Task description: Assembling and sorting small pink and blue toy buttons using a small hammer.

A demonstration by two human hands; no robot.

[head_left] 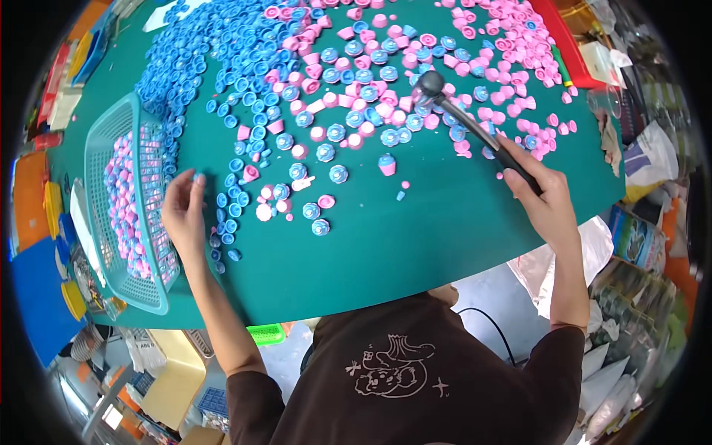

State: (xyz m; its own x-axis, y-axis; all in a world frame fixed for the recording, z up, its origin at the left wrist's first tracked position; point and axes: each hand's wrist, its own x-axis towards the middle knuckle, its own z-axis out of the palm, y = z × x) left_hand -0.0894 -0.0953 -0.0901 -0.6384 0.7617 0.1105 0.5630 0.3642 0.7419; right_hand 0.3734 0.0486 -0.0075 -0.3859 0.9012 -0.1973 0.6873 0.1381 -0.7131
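My right hand [545, 196] is wrapped round the black grip of a hammer [475, 126]. Its dark rounded head rests over pink and blue pieces at the middle right of the green table. My left hand [184, 211] is beside the turquoise basket [161, 256], thumb and fingers pinched together. A bit of blue shows at its fingertips, seemingly a small blue plastic piece [197, 176]. Small blue cups [232, 210] lie just right of that hand. Between the hands a cupcake-shaped piece [387, 165], blue above and pink below, stands apart from the others.
Slatted walls of the basket enclose many small pink and blue pieces [122, 200]. A large heap of blue cups [215, 44] covers the far left, and pink cups [519, 44] spread over the far right. A red tray [567, 44] stands at the right edge.
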